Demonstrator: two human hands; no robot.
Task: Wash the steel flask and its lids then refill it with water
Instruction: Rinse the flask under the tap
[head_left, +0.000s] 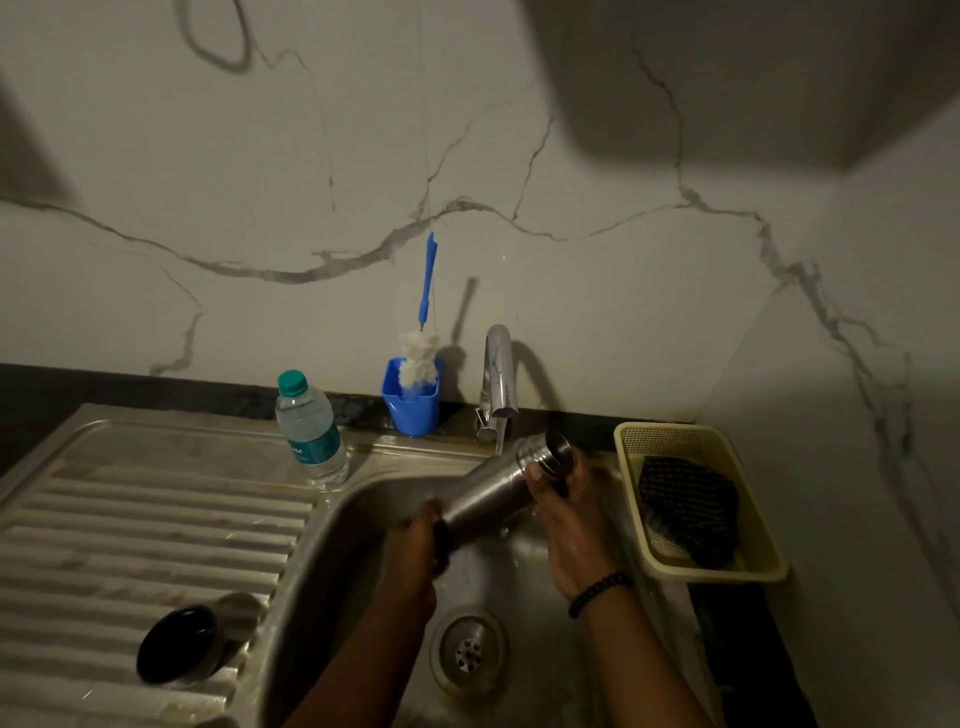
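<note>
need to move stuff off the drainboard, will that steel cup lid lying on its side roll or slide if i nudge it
The cup lid would probably roll: it looks round and lies on its side on the drainboard. The ridges may check it, though any roll along the grooves would head toward the sink. It seems hollow, so likely light. If it is wet, it may be slippery.

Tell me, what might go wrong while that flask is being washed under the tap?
The steel flask is wet and held tilted by its ends, left hand at the base, right hand at the mouth; it could slip into the sink. The lid lies on the ribbed drainboard and might roll.
</note>
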